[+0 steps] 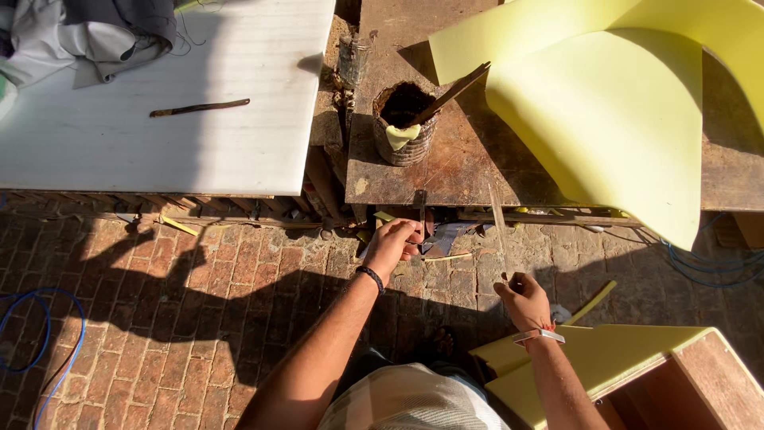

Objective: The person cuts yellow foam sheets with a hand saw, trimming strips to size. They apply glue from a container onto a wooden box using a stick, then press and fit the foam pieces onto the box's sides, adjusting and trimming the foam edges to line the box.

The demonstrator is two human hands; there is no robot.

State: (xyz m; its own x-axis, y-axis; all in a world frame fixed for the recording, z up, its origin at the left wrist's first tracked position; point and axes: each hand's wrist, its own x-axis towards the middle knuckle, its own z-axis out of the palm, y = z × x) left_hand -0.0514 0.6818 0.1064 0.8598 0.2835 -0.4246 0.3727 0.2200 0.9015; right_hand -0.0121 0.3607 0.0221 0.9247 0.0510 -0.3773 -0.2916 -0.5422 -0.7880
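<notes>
While right hand (525, 301) pinches strip (499, 223), left hand (391, 245) nears table edge (414, 199).

Stained wooden bench (446, 171), glue tin (403, 125), yellow foam sheet (613, 119), brick floor (199, 279)

Outdoor upholstery workshop: brick paving (199, 318), worn workbench (469, 159), glue tin with stick (404, 123), yellow foam sheets (613, 119) beyond the fingers.

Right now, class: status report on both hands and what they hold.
Left hand closed on a dark tool at the brown bench edge. Right hand pinching a thin strip. Nothing between them.
</notes>
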